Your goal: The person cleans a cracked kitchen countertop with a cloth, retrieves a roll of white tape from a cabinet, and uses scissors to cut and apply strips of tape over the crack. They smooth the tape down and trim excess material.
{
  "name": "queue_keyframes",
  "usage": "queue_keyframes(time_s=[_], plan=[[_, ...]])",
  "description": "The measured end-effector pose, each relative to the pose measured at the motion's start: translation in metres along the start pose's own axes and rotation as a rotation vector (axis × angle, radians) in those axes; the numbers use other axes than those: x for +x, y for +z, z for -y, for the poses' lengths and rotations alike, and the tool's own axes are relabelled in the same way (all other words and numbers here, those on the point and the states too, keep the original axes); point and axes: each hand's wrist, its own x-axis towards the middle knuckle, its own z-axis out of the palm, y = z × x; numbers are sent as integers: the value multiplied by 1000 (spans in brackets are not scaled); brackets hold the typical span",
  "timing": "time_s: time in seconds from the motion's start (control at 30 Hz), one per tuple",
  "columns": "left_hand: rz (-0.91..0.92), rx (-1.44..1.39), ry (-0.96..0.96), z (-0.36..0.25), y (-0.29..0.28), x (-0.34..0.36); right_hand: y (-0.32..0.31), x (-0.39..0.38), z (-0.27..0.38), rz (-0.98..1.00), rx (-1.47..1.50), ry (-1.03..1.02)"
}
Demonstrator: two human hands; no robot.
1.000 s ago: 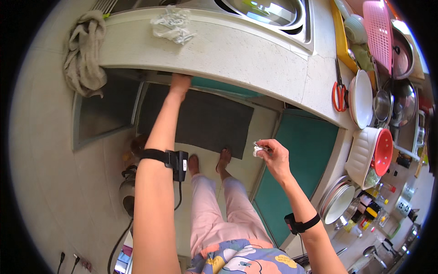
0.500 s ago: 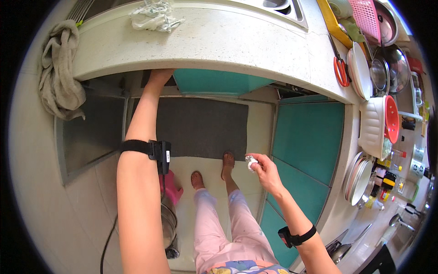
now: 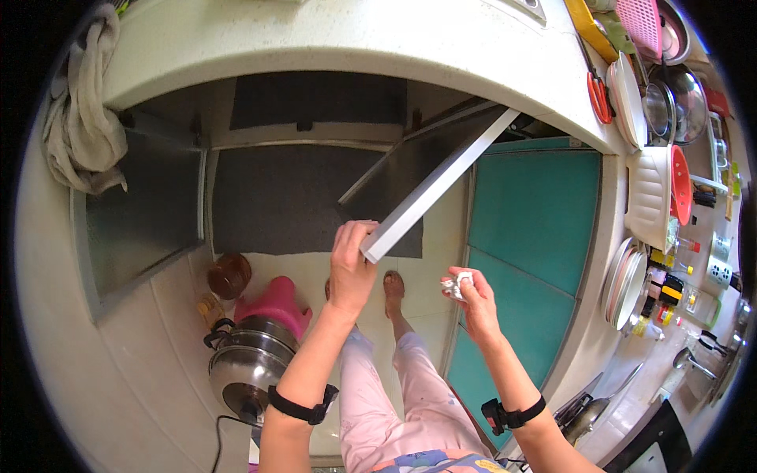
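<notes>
Near the middle, my left hand (image 3: 351, 264) has its fingers wrapped round the free end of a cabinet door (image 3: 441, 185). The door stands swung out from under the counter, its pale metal edge toward me and a dark panel on its inner side. To the right, my right hand (image 3: 477, 303) is held in the air, closed on a small crumpled white wad (image 3: 456, 285). I cannot tell whether the wad is tissue or plastic. Behind the open door the dark inside of the cabinet shows, with a dark mat (image 3: 315, 102) on its bottom.
Another framed door (image 3: 146, 209) stands open at the left. A steel pot (image 3: 252, 366), a pink plastic thing (image 3: 276, 307) and a brown jar (image 3: 229, 276) stand on the floor. A grey floor mat (image 3: 284, 197) lies below the counter (image 3: 331, 39). A towel (image 3: 87, 102) hangs far left.
My left hand has come back toward me from the counter's underside, and the middle cabinet door has swung open with it. My right hand, still on the white wad, moved slightly right.
</notes>
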Motion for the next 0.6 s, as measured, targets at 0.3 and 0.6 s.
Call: queue_keyframes(time_s=[0.3,0.6], plan=[[409,-64,-120,-60,95,-96,-19,-27,14,-66,-444,-324],[419,-27,-131,-83,131,-115,-48,-35,29,-98,-665,-416]])
